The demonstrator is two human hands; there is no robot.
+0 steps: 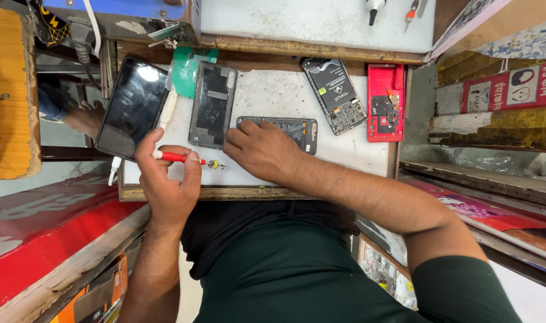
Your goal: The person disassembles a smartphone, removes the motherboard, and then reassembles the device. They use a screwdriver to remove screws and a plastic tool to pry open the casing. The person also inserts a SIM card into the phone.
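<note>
Your left hand [168,179] pinches the red-handled screwdriver [183,158] level, tip inward, while your right hand [261,149] — fingers flat, gripping nothing — steadies the opened phone [294,128] on the white bench [356,152].

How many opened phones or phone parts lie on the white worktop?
5: black screen far left, grey frame, dark body under the right hand, opened phone, red shell. Others may be hidden.
</note>
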